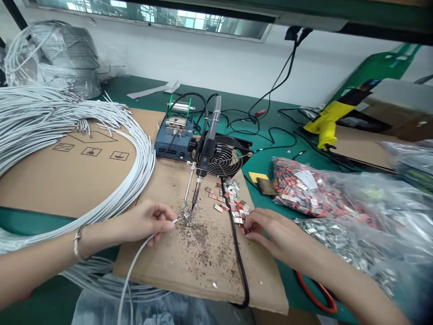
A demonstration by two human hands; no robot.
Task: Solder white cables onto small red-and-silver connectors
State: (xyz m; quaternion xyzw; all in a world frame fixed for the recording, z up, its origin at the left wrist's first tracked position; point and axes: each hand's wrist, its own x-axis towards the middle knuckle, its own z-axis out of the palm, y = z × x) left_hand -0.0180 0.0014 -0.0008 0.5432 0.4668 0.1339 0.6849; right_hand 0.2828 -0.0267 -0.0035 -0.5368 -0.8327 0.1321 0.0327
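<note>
My left hand [150, 221] pinches a white cable [130, 266] close to its end, which points at a clump of solder scraps [187, 216]. Just beyond that end, a soldering iron [203, 162] leans tip-down in a clamp, with a thin metal tube [190, 185] beside it. My right hand [270, 230] is at the near edge of a pile of small red-and-silver connector pieces [238, 212]. Its thumb and fingertips are drawn together there; what lies between them is mostly hidden. Dark specks of residue [209, 253] cover the cardboard [162, 271] between both hands.
A blue soldering station [172, 140] and a round black fan [226, 158] stand behind. A black cord [238, 257] crosses the cardboard. Coiled white cables [135, 180] fill the left. Bagged red pieces [304, 187], loose metal parts [348, 248] and a yellow heat gun [328, 119] lie right.
</note>
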